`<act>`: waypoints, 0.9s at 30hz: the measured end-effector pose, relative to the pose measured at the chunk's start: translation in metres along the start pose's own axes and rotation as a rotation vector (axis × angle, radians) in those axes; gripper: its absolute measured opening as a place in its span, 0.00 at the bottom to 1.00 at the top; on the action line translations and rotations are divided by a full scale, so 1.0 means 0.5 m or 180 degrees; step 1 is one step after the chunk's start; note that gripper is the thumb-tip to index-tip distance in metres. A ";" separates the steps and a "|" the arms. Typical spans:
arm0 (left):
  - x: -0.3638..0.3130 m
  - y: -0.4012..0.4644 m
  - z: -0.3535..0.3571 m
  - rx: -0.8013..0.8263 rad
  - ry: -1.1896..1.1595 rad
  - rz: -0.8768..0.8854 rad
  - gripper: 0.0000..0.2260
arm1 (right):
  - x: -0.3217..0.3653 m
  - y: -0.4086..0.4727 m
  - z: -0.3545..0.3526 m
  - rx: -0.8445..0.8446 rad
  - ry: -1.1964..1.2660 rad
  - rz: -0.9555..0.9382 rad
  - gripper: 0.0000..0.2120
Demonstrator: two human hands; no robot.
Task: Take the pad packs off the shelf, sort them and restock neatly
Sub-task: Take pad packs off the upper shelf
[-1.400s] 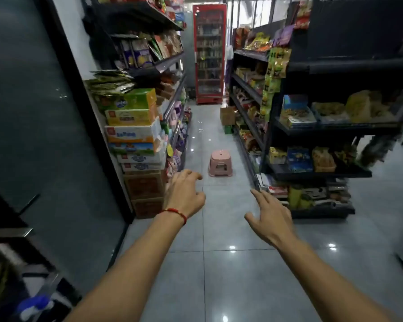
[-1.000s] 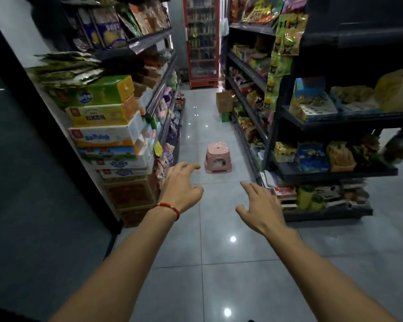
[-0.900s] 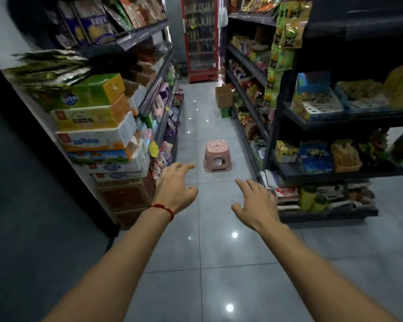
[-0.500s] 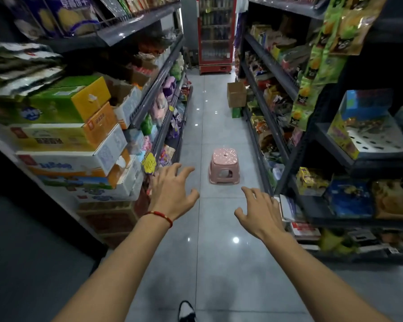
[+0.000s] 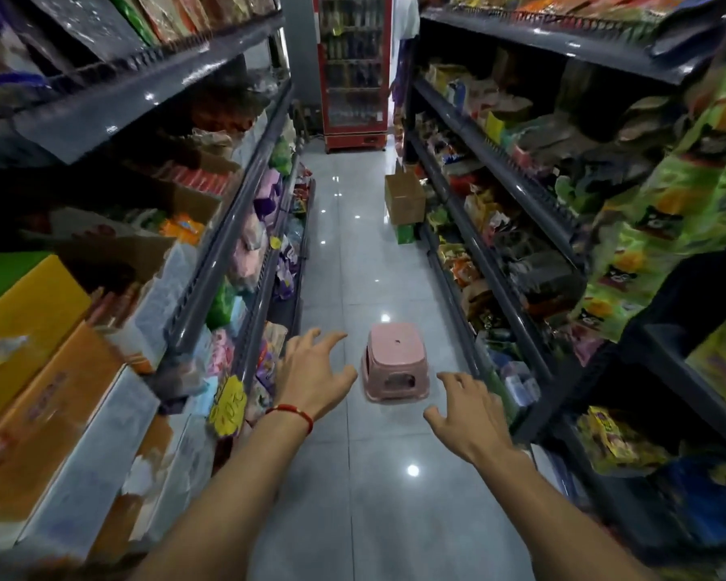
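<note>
Head view shows I have walked into the aisle since a second ago: the pink stool (image 5: 396, 362) is now just ahead of both hands. My left hand (image 5: 313, 377) and right hand (image 5: 466, 413) are held out over the floor, fingers spread, gripping nothing. Pink and purple packs (image 5: 265, 203), probably the pad packs, sit untouched on the left shelves (image 5: 244, 195), so unloading has not begun.

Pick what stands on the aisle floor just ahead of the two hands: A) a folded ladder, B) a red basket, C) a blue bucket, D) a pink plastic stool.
D: a pink plastic stool stands on the grey tiles beyond the empty left hand and right hand.
</note>
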State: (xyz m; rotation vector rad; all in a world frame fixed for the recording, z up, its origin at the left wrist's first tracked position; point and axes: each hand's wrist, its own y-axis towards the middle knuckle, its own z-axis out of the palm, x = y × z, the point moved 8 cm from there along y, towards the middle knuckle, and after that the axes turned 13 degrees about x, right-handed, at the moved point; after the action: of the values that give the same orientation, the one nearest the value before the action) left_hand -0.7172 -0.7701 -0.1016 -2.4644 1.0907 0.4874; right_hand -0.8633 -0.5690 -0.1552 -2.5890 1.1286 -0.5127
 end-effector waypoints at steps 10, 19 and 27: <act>0.016 0.363 -0.082 0.0025 -0.0063 -0.0562 0.36 | 0.053 0.510 -0.140 0.0682 -0.0312 -0.0719 0.29; 0.096 0.579 -0.183 -0.0702 -0.0751 -0.1183 0.37 | 0.245 0.854 -0.256 0.1067 -0.0698 -0.1522 0.26; 0.324 0.809 -0.161 -0.0717 -0.1404 -0.1546 0.35 | 0.467 1.142 -0.207 0.1533 -0.1172 -0.1972 0.32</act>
State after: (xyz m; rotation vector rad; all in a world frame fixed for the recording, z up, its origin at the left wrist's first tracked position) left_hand -0.9086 -1.1585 -0.1950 -2.5114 0.2621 0.9697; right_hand -1.1290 -1.1304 -0.2295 -2.4067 0.0515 -0.3441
